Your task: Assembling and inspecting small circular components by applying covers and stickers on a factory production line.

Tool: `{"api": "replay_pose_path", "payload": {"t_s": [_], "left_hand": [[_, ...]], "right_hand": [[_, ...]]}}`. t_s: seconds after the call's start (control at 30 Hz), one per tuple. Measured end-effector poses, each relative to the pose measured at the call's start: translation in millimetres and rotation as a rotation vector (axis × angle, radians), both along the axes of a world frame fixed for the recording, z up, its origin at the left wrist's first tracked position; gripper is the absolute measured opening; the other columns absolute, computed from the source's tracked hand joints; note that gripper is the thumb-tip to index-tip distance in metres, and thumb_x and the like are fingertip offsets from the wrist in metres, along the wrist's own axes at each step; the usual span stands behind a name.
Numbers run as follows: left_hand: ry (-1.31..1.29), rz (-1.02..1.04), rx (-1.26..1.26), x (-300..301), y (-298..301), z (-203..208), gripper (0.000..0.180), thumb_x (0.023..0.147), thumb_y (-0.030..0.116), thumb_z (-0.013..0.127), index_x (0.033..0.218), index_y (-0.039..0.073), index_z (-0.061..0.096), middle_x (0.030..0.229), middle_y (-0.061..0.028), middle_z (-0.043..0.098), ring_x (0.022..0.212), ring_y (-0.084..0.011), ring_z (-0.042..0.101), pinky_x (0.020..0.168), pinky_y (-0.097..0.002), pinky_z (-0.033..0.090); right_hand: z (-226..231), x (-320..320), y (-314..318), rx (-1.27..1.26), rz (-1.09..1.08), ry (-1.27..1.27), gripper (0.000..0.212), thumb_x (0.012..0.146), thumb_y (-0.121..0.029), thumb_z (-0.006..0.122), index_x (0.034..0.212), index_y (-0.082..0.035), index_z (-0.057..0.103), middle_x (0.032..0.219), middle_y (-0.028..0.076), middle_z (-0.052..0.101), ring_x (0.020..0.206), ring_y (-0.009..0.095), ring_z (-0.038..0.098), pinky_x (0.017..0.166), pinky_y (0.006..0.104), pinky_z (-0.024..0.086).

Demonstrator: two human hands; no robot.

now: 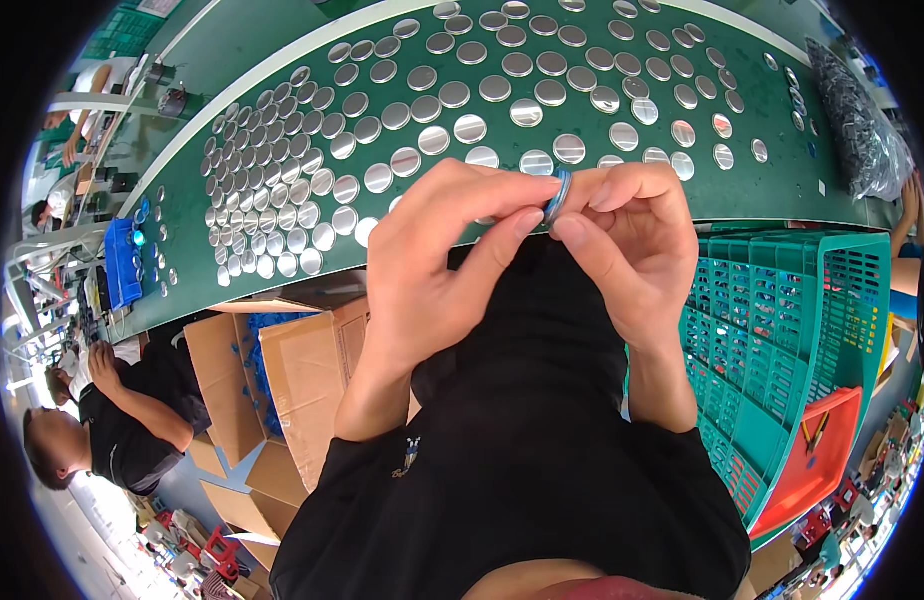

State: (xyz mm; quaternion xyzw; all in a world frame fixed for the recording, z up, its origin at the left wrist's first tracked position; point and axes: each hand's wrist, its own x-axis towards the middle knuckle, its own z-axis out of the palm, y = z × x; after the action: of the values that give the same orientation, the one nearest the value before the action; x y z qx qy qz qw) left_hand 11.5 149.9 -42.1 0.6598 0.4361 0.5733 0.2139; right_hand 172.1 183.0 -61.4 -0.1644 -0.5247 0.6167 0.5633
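Both my hands meet near the table's front edge, over my lap. Between them is a small blue-rimmed disc [557, 196], turned almost edge-on, so its faces are mostly hidden. My left hand [432, 265] pinches its left side with thumb and forefinger. From the other side, my right hand [637, 245] has its thumb and curled forefinger closed on the same disc. Beyond my hands, many round silver discs [422, 78] lie flat on the green tabletop [282, 95], packed tightly at the left and spread more loosely toward the right.
A green slatted crate [820, 300] stands at my right, beside an orange-red tray [832, 460] holding a plier-like tool. At my left, an open cardboard box [304, 385] contains blue pieces. A dark plastic bag [857, 125] and a blue bin [123, 265] flank the table. A person [132, 435] sits left.
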Motion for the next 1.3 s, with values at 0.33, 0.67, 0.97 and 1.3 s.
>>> {"api": "replay_pose_path", "payload": {"t_s": [0.33, 0.67, 0.97, 1.3], "left_hand": [[0.119, 0.145, 0.117, 16.3, -2.3, -7.6, 0.036, 0.075, -0.016, 0.069, 0.106, 0.000, 0.062, 0.090, -0.0099, 0.064, 0.077, -0.0166, 0.063, 0.066, -0.0259, 0.050], [-0.314, 0.101, -0.093, -5.9, -2.6, -7.3, 0.045, 0.083, -0.011, 0.064, 0.124, 0.001, 0.051, 0.095, -0.0060, 0.060, 0.081, -0.0098, 0.060, 0.073, -0.0233, 0.049], [0.516, 1.281, -0.041, -144.6, -101.2, 1.8, 0.023, 0.081, -0.006, 0.065, 0.102, 0.004, 0.068, 0.089, -0.0090, 0.063, 0.077, -0.0164, 0.061, 0.069, -0.0280, 0.050], [0.788, 1.226, -1.112, -349.2, -326.8, -127.1, 0.026, 0.092, 0.015, 0.055, 0.110, 0.001, 0.067, 0.095, -0.0205, 0.067, 0.089, -0.0333, 0.066, 0.078, -0.0427, 0.052]], "right_hand": [[-0.2, -6.0, 2.0, 0.018, -0.098, -0.060, 0.030, 0.082, 0.016, 0.063, 0.094, -0.004, 0.044, 0.092, 0.010, 0.060, 0.087, 0.014, 0.060, 0.077, 0.0281, 0.050], [5.0, -9.9, 6.8, -0.366, 0.194, 0.109, 0.026, 0.086, 0.008, 0.060, 0.090, -0.010, 0.042, 0.093, 0.010, 0.061, 0.080, 0.014, 0.057, 0.070, 0.0280, 0.048], [-38.9, 86.5, 22.9, -0.553, 0.322, 0.434, 0.066, 0.085, -0.006, 0.064, 0.142, 0.009, 0.035, 0.130, 0.023, 0.051, 0.103, 0.025, 0.054, 0.076, 0.0265, 0.045], [-26.5, 40.3, 29.6, -0.530, 0.116, 0.286, 0.049, 0.089, -0.010, 0.062, 0.133, 0.004, 0.047, 0.124, 0.015, 0.057, 0.113, 0.026, 0.057, 0.094, 0.0389, 0.047]]}}
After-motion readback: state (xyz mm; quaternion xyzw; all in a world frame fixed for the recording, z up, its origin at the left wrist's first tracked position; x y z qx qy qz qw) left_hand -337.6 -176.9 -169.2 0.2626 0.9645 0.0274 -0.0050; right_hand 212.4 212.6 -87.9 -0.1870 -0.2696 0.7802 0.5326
